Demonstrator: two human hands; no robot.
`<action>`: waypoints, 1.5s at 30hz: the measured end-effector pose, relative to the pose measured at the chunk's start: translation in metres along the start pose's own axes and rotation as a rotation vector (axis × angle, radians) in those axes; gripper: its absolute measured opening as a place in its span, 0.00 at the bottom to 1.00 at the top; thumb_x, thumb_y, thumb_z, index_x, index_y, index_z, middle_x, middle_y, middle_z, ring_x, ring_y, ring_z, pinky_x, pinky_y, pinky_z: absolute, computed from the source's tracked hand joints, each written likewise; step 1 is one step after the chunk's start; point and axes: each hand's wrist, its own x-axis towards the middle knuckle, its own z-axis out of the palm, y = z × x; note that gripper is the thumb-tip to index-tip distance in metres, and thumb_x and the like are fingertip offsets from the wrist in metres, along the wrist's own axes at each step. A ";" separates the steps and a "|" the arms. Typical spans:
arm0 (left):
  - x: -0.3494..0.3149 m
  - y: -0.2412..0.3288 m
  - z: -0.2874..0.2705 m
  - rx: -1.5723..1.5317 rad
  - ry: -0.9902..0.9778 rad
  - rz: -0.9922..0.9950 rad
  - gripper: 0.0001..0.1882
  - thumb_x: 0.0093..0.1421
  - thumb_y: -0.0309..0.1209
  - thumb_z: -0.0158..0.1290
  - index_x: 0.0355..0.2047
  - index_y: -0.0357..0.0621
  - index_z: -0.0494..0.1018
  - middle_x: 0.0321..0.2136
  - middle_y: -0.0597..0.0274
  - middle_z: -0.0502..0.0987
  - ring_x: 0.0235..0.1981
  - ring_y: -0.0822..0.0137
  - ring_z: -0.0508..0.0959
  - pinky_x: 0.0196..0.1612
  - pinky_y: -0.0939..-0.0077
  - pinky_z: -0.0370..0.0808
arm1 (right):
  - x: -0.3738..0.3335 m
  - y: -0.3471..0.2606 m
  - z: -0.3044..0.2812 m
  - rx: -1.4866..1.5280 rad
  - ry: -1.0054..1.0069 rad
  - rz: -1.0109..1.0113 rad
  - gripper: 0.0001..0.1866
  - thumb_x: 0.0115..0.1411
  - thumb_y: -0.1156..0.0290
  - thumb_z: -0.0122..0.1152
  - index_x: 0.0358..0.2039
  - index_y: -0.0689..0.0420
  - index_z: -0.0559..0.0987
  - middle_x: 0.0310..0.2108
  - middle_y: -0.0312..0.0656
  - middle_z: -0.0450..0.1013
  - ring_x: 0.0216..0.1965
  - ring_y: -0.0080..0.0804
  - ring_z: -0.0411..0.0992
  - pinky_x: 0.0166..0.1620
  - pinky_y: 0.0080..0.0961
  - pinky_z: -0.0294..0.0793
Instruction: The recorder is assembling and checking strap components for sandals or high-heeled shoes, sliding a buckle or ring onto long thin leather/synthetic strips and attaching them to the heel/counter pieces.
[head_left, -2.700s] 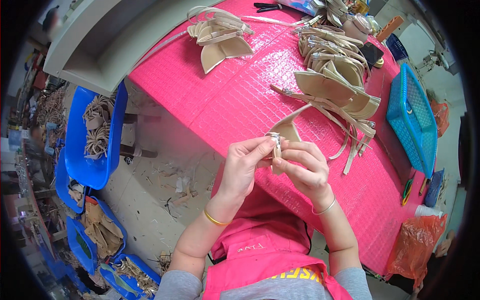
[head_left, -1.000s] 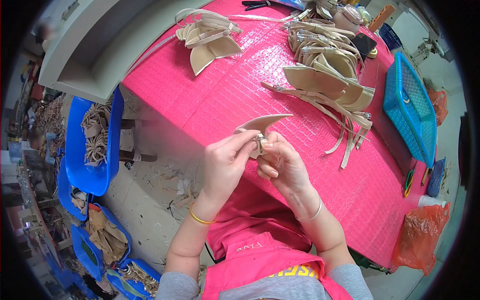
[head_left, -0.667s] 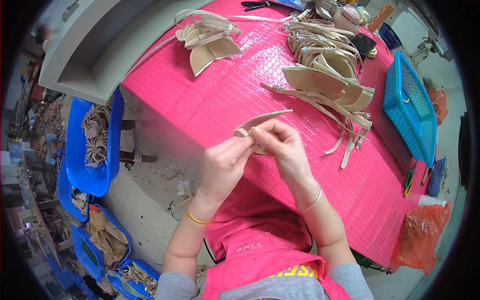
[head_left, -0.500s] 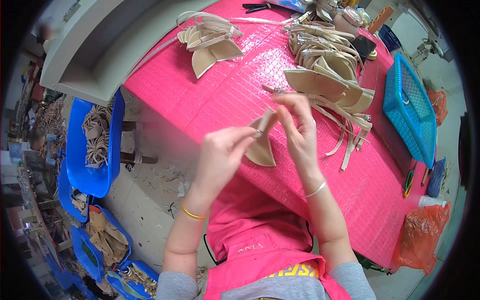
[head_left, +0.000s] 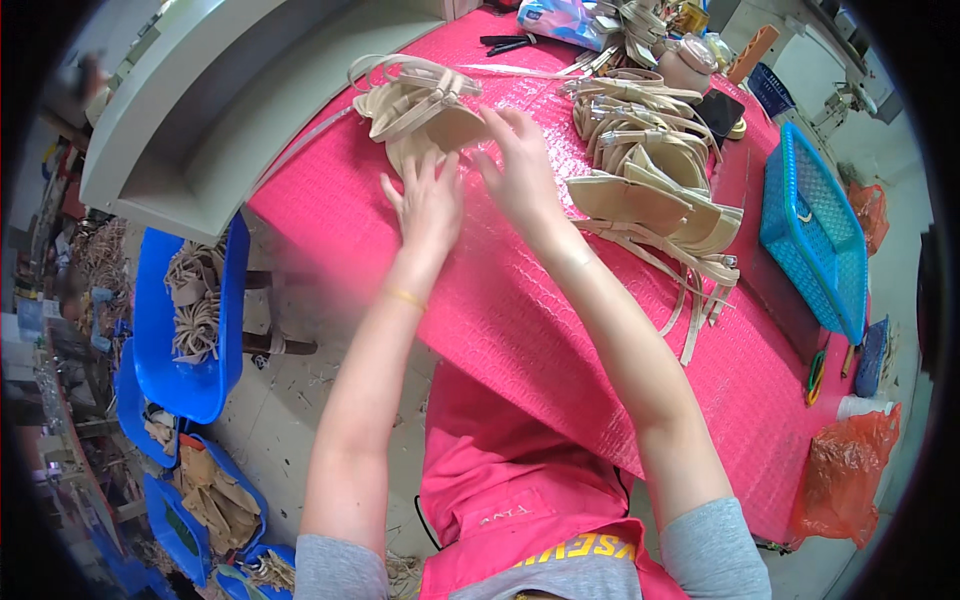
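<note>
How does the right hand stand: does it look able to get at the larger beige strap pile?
Probably yes: the larger beige strap pile lies just right of the right hand, and nothing seems to block the strip of pink tabletop between them.

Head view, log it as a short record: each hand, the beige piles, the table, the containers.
Left hand: spread, at the near side of the smaller beige pile
Right hand: open, at its right side
Contact: unclear, blurred
Larger beige pile: right of both hands, straps trailing
Table: pink textured cover
Containers: teal basket, far right; blue tubs, left
</note>
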 end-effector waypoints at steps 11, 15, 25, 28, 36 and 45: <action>-0.063 0.119 -0.045 -0.756 -0.330 0.277 0.37 0.40 0.19 0.54 0.53 0.45 0.55 0.45 0.48 0.58 0.46 0.50 0.63 0.46 0.60 0.65 | -0.072 -0.025 -0.174 -0.081 -0.241 0.164 0.10 0.47 0.86 0.49 0.30 0.61 0.74 0.31 0.43 0.70 0.31 0.36 0.71 0.34 0.25 0.70; -0.075 0.165 -0.023 -0.646 -0.126 0.156 0.44 0.37 0.25 0.60 0.55 0.49 0.50 0.45 0.48 0.56 0.45 0.49 0.63 0.45 0.60 0.64 | -0.059 -0.028 -0.185 0.546 -0.081 0.322 0.11 0.47 0.90 0.40 0.28 0.68 0.72 0.29 0.42 0.69 0.29 0.24 0.70 0.32 0.17 0.70; -0.071 0.181 -0.012 -1.453 -0.232 -0.148 0.30 0.45 0.25 0.58 0.49 0.40 0.60 0.38 0.57 0.69 0.37 0.67 0.71 0.39 0.76 0.70 | -0.093 0.023 -0.187 -0.634 -0.327 0.184 0.15 0.40 0.75 0.59 0.33 0.52 0.75 0.33 0.41 0.64 0.37 0.41 0.60 0.39 0.36 0.61; -0.070 0.151 -0.020 -1.779 -0.454 -0.450 0.17 0.59 0.33 0.41 0.45 0.34 0.64 0.38 0.55 0.71 0.38 0.68 0.73 0.42 0.73 0.71 | -0.092 0.006 -0.173 -0.615 -0.291 0.210 0.11 0.41 0.73 0.60 0.29 0.50 0.76 0.32 0.38 0.63 0.37 0.38 0.60 0.37 0.35 0.60; -0.090 0.100 -0.054 -2.169 -0.446 -0.944 0.22 0.62 0.42 0.32 0.45 0.35 0.62 0.41 0.47 0.69 0.39 0.59 0.73 0.40 0.68 0.74 | -0.108 -0.019 -0.145 -0.559 -0.225 0.053 0.05 0.44 0.72 0.53 0.24 0.54 0.74 0.33 0.35 0.66 0.41 0.32 0.62 0.44 0.33 0.55; -0.082 0.072 -0.030 -1.259 0.002 -0.555 0.06 0.56 0.22 0.46 0.32 0.32 0.71 0.23 0.63 0.74 0.24 0.78 0.72 0.26 0.87 0.69 | -0.154 -0.065 -0.164 -0.469 -0.585 0.056 0.23 0.43 0.80 0.48 0.44 0.62 0.67 0.24 0.42 0.63 0.20 0.33 0.66 0.25 0.26 0.63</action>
